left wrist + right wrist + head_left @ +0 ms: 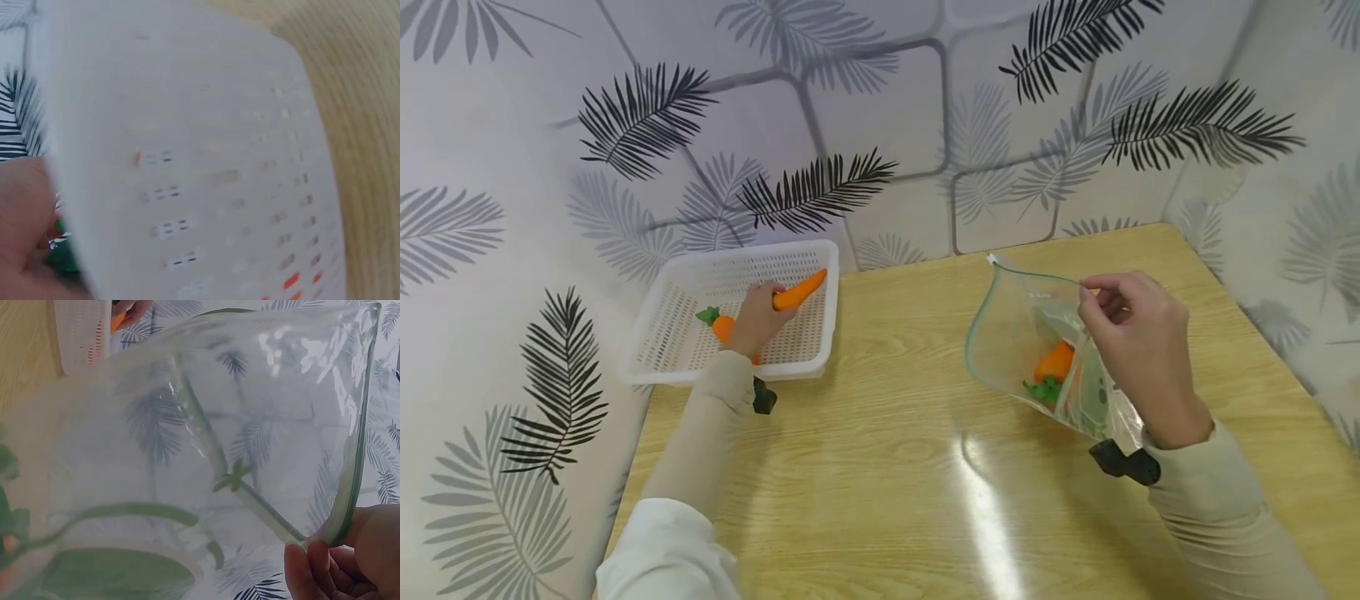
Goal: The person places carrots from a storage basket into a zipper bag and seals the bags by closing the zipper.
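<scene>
My left hand (760, 321) is inside the white basket (832, 333) and grips an orange toy carrot (801, 290), its tapered end pointing up and right. A second carrot (722, 327) with a green top lies in the basket, partly hidden under that hand. On the right, my right hand (1138, 333) pinches the green-edged rim of a clear zip bag (1000, 333) between thumb and fingertips. The bag's mouth gapes, and a carrot with a green top (1055, 364) shows inside it. In the left wrist view the basket's wall (187, 112) covers most of the left hand's work.
The wooden table (880, 433) extends between basket and bag, with a bright glare streak in front. Behind it stands a wall (895, 108) with leaf patterns, close to the basket's back. A white slider (992, 259) sits at the bag's far corner.
</scene>
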Demonstrator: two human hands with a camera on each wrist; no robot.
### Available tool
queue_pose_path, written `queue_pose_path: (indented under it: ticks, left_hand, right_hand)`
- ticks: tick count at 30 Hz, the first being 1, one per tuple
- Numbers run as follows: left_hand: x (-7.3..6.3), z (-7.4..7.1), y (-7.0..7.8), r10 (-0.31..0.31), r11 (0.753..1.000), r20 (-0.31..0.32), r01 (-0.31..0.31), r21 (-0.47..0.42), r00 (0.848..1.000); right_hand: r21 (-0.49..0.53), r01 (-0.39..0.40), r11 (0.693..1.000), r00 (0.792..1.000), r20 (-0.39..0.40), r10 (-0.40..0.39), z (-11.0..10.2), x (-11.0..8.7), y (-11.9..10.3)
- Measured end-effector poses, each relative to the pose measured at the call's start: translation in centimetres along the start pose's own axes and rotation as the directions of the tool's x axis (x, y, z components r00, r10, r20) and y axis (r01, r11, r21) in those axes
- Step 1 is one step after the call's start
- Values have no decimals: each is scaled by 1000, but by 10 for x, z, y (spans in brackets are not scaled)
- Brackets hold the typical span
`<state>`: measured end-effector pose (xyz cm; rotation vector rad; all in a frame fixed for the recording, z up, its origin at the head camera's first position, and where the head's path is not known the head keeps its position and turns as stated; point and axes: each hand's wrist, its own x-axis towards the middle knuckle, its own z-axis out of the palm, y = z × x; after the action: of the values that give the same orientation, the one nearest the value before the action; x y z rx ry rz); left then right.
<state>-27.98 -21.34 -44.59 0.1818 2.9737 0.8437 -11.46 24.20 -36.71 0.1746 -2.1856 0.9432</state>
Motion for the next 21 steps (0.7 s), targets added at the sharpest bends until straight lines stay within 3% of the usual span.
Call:
queue_pose_path:
  ticks: [7, 11, 21]
  left_hand:
    - [-10, -23, 14, 29, 999, -100, -33, -38, 995]
    - [-21, -33, 31, 91, 993, -160, -103, -65, 983]
    - [-59, -44, 92, 301, 942, -305, -332, -52, 904]
  right_hand:
    - [7, -2, 1000, 1000, -6, 2, -4, 0, 2]
    - [11, -9, 1000, 1000, -2, 9, -3, 0, 2]
    - [9, 7, 1000, 1000, -16, -7, -4, 1, 2]
